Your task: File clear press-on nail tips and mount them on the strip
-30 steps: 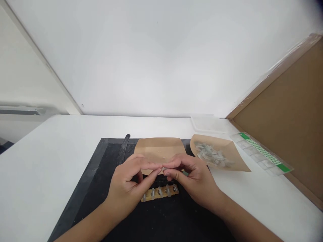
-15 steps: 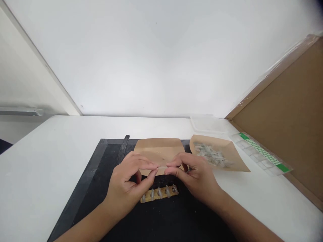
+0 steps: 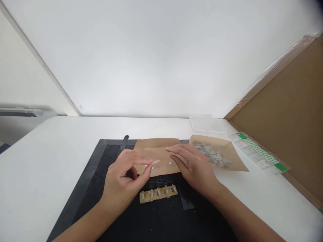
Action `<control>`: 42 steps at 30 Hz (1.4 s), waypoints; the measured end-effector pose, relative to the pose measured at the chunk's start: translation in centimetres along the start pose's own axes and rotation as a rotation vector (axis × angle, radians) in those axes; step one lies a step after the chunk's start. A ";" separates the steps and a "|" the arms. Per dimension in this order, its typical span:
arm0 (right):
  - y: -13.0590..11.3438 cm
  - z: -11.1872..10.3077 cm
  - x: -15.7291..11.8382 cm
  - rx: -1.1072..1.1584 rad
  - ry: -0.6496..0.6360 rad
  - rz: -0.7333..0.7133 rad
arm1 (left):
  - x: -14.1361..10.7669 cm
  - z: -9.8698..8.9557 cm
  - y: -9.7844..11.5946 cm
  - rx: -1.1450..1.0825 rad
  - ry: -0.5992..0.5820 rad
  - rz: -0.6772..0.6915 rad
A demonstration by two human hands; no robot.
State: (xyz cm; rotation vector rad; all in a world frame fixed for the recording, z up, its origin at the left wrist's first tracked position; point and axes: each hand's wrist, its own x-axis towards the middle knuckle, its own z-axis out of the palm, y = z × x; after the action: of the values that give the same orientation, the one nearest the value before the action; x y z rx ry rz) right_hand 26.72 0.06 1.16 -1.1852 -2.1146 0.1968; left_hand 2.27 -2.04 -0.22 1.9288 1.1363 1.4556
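My left hand (image 3: 126,178) pinches a small clear nail tip (image 3: 156,161) between thumb and forefinger. The nail tip points right, above a brown paper sheet (image 3: 151,144) that carries a few tiny pale bits. My right hand (image 3: 195,166) hovers over the sheet's right side, thumb and fingers apart, holding nothing. Nearer to me, a yellowish strip (image 3: 154,197) lies on the black mat (image 3: 151,222) and bears several clear nail-like pieces standing in a row.
A second brown paper (image 3: 236,158) holds a heap of clear nail tips (image 3: 214,155) beyond my right hand. A dark nail file (image 3: 123,144) lies at the mat's back edge. Farther right are a clear compartment case (image 3: 259,154) with a green label and a cardboard panel (image 3: 282,97).
My right hand has let go of the nail tip, spread its fingers and moved slightly right and up. My left hand keeps its pinch, drawn a little left. More pale bits show on the paper.
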 end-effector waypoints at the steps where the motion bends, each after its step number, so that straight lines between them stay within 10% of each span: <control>1: 0.0 0.0 0.0 0.005 0.011 -0.020 | 0.0 0.0 0.0 0.002 0.001 -0.007; 17: -2.8 0.8 -0.4 0.487 -0.098 0.017 | 0.2 0.0 0.1 -0.014 -0.101 0.165; 42: -2.1 -0.7 -0.4 0.354 -0.032 -0.046 | 0.6 -0.6 0.3 0.043 -0.094 0.196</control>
State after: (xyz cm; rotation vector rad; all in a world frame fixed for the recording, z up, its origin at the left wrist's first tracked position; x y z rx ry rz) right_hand 25.87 -1.59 2.46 -0.9272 -2.0262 0.5481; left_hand 1.86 -1.80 0.57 2.1654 0.9668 1.4319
